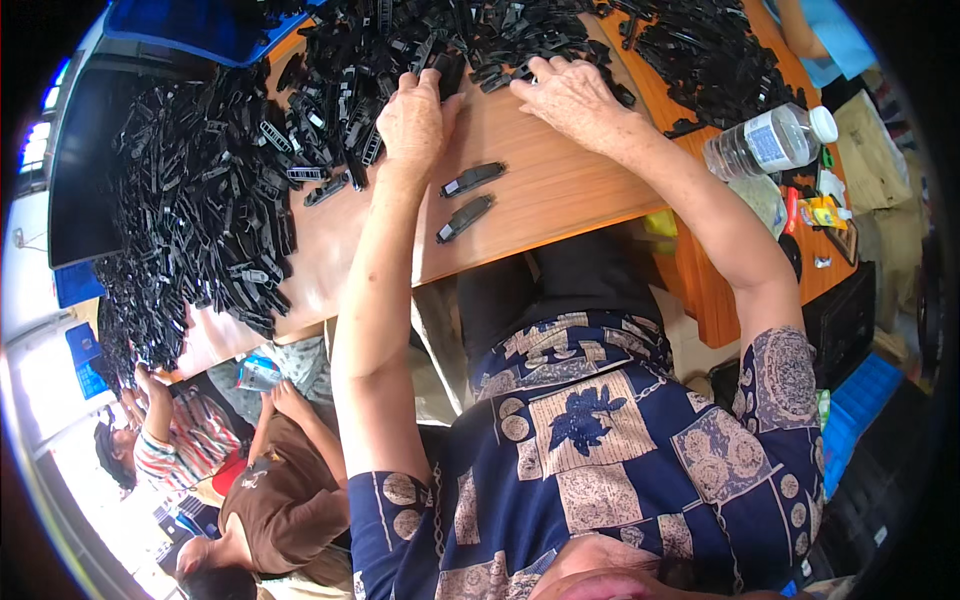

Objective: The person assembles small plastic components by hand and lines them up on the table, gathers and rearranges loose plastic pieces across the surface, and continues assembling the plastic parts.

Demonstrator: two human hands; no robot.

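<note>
Clips point(470, 180) of black plastic are lying on the wooden surface point(560, 190), two loose ones just below the heap point(200, 200) that is covering its far and left parts. Left hand point(415, 120) is curling its fingers over one clip point(447, 72) at the heap's edge; right hand point(570, 95) is resting flat and open, fingers touching the pile, gripping nothing. Each clip is appearing light, stiff and smooth, probably best pinched across its narrow sides at mid-length. A water bottle point(770, 140) is lying to the right.
</note>
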